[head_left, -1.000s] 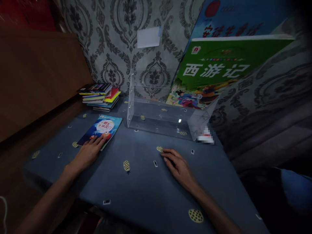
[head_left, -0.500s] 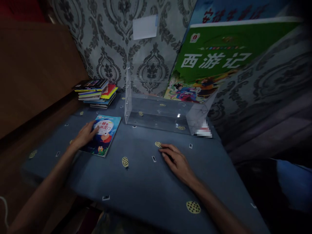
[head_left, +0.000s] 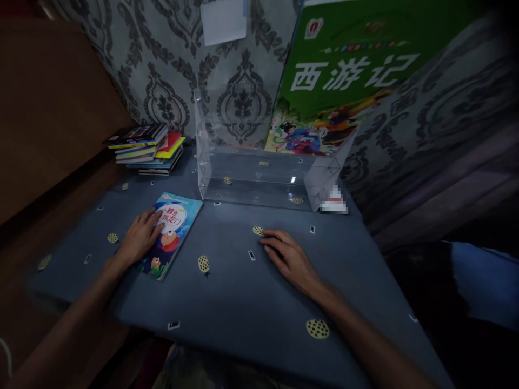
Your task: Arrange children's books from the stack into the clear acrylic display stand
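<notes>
your left hand [head_left: 140,237] is lying flat, fingers spread loosely, palm down on the left half of a thin blue picture book [head_left: 172,233]; it is pressing rather than pinching. the book is lying face up on the blue patterned tablecloth [head_left: 227,302], in the left part of the surface, slanting toward the far edge. its cover is showing a white circle with red chinese characters, too small to read surely, and a cartoon fish below. beyond it, near the far left corner, a stack of books [head_left: 148,148] is sitting with yellow, red and blue edges showing; no writing there is legible.

toward the middle of the far edge, a clear acrylic stand [head_left: 259,178] is standing against the patterned wall, with a white paper slip [head_left: 223,20] stuck on the wall above it. at the stand's right end a large green book [head_left: 344,81] is leaning, reading "西游记" in white, with a small red-and-white logo at its top corner.

your right hand [head_left: 290,259] is resting palm down on the cloth near the middle, fingers loosely together, holding nothing, fingertips just beside a yellow dotted print.
</notes>
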`<state>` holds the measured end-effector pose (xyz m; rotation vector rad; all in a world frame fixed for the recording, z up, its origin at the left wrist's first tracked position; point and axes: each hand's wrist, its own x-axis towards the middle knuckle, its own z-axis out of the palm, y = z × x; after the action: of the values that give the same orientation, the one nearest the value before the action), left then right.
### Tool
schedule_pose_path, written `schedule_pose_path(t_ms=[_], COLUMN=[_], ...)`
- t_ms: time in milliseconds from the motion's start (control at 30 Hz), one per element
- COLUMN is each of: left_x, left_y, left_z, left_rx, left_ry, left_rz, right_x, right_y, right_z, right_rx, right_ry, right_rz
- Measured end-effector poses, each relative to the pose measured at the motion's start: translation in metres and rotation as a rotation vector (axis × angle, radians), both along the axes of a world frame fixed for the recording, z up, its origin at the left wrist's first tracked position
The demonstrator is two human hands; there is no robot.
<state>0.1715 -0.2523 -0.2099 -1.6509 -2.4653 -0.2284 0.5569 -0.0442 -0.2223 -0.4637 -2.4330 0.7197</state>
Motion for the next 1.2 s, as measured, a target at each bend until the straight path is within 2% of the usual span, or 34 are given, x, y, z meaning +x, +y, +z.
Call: schedule_pose_path(t_ms=[167, 333, 500, 633, 900, 1067, 1200], left_x=[0.013, 0.026, 0.046, 0.063, 0.097, 0.119, 0.124], left_y=[-0.008, 0.003, 0.032, 0.060, 0.114, 0.143, 0.160], left_z=[0.002, 0.009, 0.020, 0.022, 0.023, 0.020, 0.017], left_rx=[-0.002, -0.010, -0.097, -0.149, -0.202, -0.192, -0.169], left_ry=[-0.048, -0.132, -0.229, -0.266, -0.310, -0.295, -0.264], left_rz=[-0.103, -0.307, -0.545, -0.711, -0.897, -0.958, -1.018], right_x=[-0.001, -0.001, -0.002, -0.002, -0.003, 0.006, 0.015], right_y=[0.000, -0.002, -0.002, -0.003, -0.002, 0.013, 0.025], right_z=[0.000, 0.001, 0.003, 0.004, 0.009, 0.008, 0.005], right_rx=[0.004, 0.000, -0.016, -0.044, -0.139, -0.132, -0.147], right_ry=[-0.006, -0.009, -0.012, -0.009, 0.045, 0.065, 0.072], right_rz=[-0.001, -0.004, -0.010, -0.012, -0.062, -0.132, -0.191])
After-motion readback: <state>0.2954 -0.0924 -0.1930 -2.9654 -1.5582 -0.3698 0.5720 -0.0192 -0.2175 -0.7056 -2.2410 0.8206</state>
